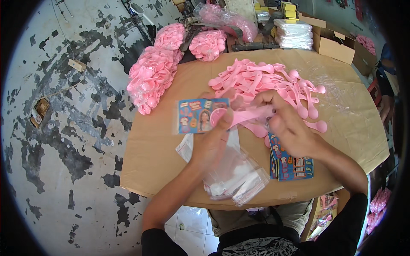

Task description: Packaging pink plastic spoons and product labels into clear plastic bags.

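My left hand (210, 143) is closed, its thumb pressing a pink plastic spoon (245, 116) against a blue printed card (191, 121). Clear plastic of a small bag shows around the card's edges. At the other end of the spoon, the fingers of my right hand (292, 128) are pinched on the clear plastic of the bag. Whether the whole spoon lies inside it I cannot tell. Beneath my left wrist lies a loose stack of clear plastic bags (239, 179). A stack of blue printed cards (295, 170) sits under my right forearm, partly hidden.
A spread pile of pink spoons (256, 79) covers the table (158, 158) beyond my hands. Filled bags of pink spoons (153, 74) stand at the far left. At the back are packs of clear bags (294, 34) and an open cardboard box (335, 45). Another person's arm (386, 100) shows far right.
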Demonstrator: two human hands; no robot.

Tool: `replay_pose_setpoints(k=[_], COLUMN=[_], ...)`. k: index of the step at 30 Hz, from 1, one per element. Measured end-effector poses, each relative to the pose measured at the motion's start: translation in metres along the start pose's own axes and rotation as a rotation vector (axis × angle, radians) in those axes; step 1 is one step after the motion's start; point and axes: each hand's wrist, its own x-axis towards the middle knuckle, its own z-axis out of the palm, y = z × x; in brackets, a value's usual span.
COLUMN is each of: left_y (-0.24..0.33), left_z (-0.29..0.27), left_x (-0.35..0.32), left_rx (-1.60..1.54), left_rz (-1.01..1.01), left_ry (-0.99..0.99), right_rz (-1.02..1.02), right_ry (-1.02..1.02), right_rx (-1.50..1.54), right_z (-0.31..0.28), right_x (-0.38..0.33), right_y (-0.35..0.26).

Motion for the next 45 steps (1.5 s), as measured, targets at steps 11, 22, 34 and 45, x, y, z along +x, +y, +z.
replay_pose_setpoints(k=[11, 22, 34, 45], left_y=[0.0, 0.025, 0.004, 0.002], left_z=[-0.001, -0.009, 0.029, 0.013], left_x=[-0.015, 0.02, 0.014, 0.025], left_rx=[-0.02, 0.66, 0.435, 0.435], left_rz=[-0.111, 0.008, -0.432, -0.214], left_ry=[-0.058, -0.285, -0.291, -0.102], right_rz=[-0.065, -0.119, -0.201, -0.106], right_ry=[-0.028, 0.113, 0.156, -0.004], right_rx=[-0.467, -0.71, -0.379, -0.558], right_z=[0.022, -0.042, -0.039, -0.044], right_x=[0.009, 0.054, 0.054, 0.055], right_y=[-0.051, -0.096, -0.033, -0.02])
